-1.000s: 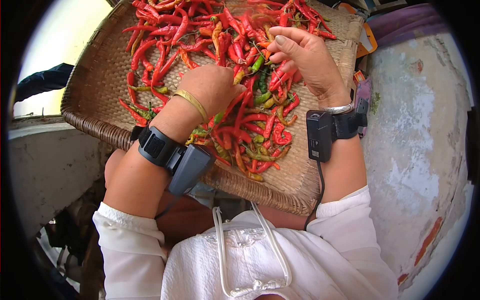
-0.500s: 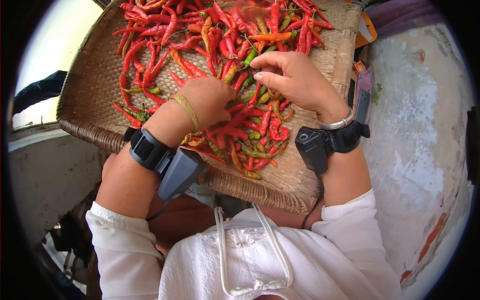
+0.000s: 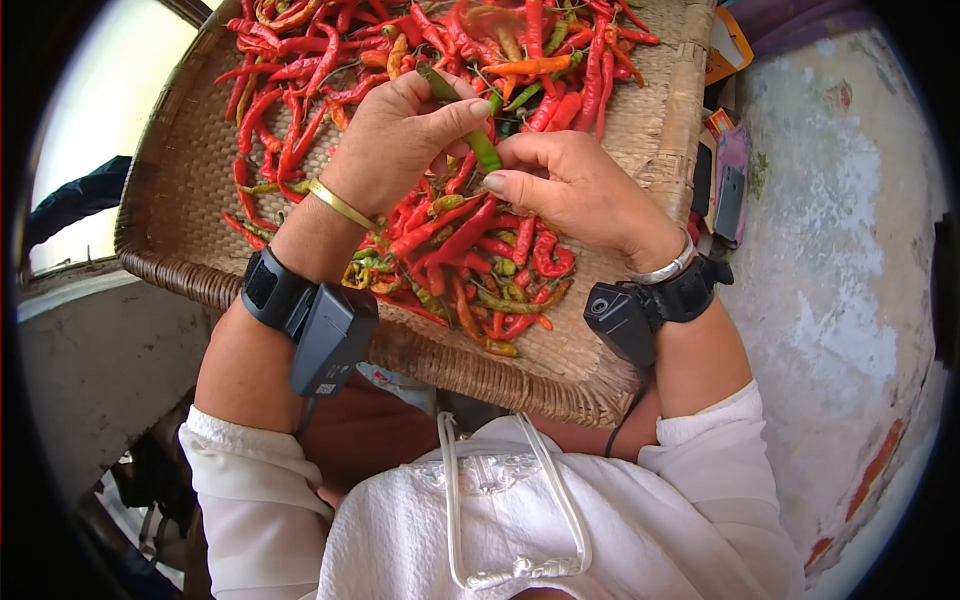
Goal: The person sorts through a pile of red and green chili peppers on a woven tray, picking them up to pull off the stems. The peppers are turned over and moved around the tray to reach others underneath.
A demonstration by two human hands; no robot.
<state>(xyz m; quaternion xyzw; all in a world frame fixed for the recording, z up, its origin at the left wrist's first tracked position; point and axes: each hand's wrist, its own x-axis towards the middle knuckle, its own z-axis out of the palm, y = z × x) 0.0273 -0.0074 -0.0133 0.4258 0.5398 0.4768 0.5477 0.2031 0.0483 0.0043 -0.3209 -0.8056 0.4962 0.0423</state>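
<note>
My left hand (image 3: 395,140) is closed around a green chili pepper (image 3: 484,150), held over the basket between thumb and fingers. The pepper's darker end sticks up above the hand, and its bright green end points down toward my right. Thumb and forefinger of my right hand (image 3: 590,195) pinch at that lower end; the exact contact is partly hidden. Below both hands lies a pile of red and yellow-green chili peppers (image 3: 465,240). More red chili peppers (image 3: 330,60) are spread across the far part of the woven basket (image 3: 625,345).
The basket's thick braided rim (image 3: 500,375) runs close to my lap. To the right stand a worn, patchy wall surface (image 3: 825,260) and a phone-like grey object (image 3: 730,200). Dark cloth (image 3: 80,200) hangs at the left by a bright window (image 3: 100,110).
My left hand has risen from the pile and now holds a green chili pepper up by my right hand. My right hand has dropped slightly, its fingers closing at the pepper's end.
</note>
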